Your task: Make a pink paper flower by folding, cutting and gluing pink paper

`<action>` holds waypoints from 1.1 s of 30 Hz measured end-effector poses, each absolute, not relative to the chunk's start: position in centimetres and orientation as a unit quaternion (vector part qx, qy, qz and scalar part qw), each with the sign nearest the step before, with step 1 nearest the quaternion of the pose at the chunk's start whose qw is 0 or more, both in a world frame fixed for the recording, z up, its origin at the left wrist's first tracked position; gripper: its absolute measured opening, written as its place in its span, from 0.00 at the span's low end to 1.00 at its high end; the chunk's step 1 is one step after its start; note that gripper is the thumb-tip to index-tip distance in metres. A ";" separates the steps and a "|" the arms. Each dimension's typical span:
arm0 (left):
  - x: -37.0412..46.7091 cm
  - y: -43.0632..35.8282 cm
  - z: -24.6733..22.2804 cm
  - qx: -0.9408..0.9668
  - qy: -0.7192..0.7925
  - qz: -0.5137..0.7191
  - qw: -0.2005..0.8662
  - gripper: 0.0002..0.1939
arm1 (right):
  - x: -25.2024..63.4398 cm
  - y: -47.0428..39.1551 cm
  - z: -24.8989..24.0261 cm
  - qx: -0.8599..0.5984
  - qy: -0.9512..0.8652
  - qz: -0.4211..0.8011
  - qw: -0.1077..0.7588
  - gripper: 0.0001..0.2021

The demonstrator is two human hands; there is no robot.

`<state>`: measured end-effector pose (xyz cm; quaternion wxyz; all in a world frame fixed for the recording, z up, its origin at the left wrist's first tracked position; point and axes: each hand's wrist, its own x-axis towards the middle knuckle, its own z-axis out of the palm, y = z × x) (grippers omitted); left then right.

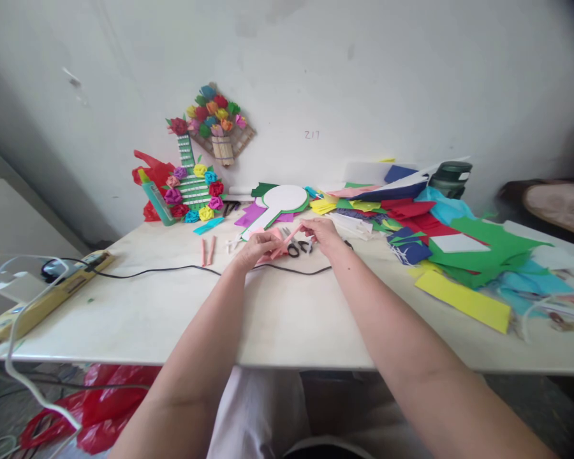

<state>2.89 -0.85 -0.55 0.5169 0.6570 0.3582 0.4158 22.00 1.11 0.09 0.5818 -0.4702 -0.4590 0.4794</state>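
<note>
Between my two hands a thin rolled strip of pink paper (294, 234) slants up to the right. My left hand (262, 247) is closed on its lower end, beside more pink paper (281, 245) on the table. The fingertips of my right hand (319, 231) pinch the upper end. Scissors with black handles (293, 249) lie just behind and between the hands. Two pink paper rolls (211, 250) rest on the table to the left. Behind the hands lies a white round-headed shape with a green edge (285, 198).
Coloured paper sheets (488, 248) heap along the right, with a dark green container (449, 178) behind. A black cable (148, 273) crosses the table from a power strip (52, 296) at left. Paper-flower crafts (194, 191) and a glue bottle (157, 201) stand at back left.
</note>
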 end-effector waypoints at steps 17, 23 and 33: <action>2.7 -0.9 -0.3 0.662 0.404 0.449 0.443 0.16 | 22.0 1.0 0.5 -0.470 -0.405 0.464 0.632 0.06; 3.0 -0.7 -0.5 0.670 0.405 0.474 0.403 0.19 | 21.9 1.2 0.4 -0.461 -0.381 0.469 0.650 0.05; 3.2 -0.5 -0.5 0.703 0.474 0.464 0.257 0.13 | 21.6 1.2 0.5 -0.455 -0.352 0.480 0.662 0.04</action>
